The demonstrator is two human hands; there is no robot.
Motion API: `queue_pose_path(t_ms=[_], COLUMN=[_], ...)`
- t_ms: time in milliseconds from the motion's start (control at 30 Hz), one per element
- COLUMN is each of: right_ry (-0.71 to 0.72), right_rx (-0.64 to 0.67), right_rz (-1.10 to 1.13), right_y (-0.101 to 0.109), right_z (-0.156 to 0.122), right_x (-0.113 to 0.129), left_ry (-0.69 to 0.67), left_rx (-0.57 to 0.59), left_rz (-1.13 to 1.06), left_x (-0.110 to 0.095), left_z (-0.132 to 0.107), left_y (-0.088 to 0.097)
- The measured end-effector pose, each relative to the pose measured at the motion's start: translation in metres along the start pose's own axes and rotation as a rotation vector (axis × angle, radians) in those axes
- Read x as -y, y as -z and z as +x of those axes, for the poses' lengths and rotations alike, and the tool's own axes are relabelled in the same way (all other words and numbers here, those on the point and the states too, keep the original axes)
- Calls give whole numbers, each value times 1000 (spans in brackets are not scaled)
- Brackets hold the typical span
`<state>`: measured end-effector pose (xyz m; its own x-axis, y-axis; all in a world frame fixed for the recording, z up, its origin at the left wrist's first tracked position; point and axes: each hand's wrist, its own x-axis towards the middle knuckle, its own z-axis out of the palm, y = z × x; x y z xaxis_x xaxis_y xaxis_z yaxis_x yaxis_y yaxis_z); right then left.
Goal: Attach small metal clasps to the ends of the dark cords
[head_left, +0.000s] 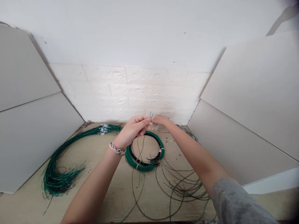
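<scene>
My left hand [138,125] pinches thin dark cords between thumb and fingertips. Their ends [151,115] poke up past the thumb, and a strand hangs down below. Close beside it, my right hand [159,120] has its fingers curled in, mostly hidden; what they hold, if anything, I cannot make out. Just under the right fingers sits a small clear plastic thing [154,127], its kind unclear. Below both hands lies a coil of green cord [144,168] with white ties. A black coil [134,154] rests inside that ring.
A long bundle of green cords [61,151] with white tags [104,128] curves along the left side. Loose dark cords [183,189] spread at front right. Small bits [167,140] lie near the coil. White panels [35,133] flank the table [112,189], with a brick-patterned wall [140,90] behind.
</scene>
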<state>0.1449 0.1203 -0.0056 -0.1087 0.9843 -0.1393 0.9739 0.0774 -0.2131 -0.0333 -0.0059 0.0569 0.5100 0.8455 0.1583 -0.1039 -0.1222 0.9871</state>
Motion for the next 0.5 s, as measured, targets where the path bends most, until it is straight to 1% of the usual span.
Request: queue_pose_path(t_ms=[167,300,400,500], right_ry=[7,23,54,91], right_rx=[-36,-88,-174,-265], right_rz=[101,214,341,497], right_y=[5,9,12,9], right_z=[-8,-9,-14,-32], right_x=[-1,-7,-12,-15], left_ry=[3,7,38,74], left_rx=[-3,-15,-25,-68], left_rz=[-4,22,109,257], left_x=[-1,-1,0,3], left_z=[0,0,1,4], left_y=[0,0,1,2])
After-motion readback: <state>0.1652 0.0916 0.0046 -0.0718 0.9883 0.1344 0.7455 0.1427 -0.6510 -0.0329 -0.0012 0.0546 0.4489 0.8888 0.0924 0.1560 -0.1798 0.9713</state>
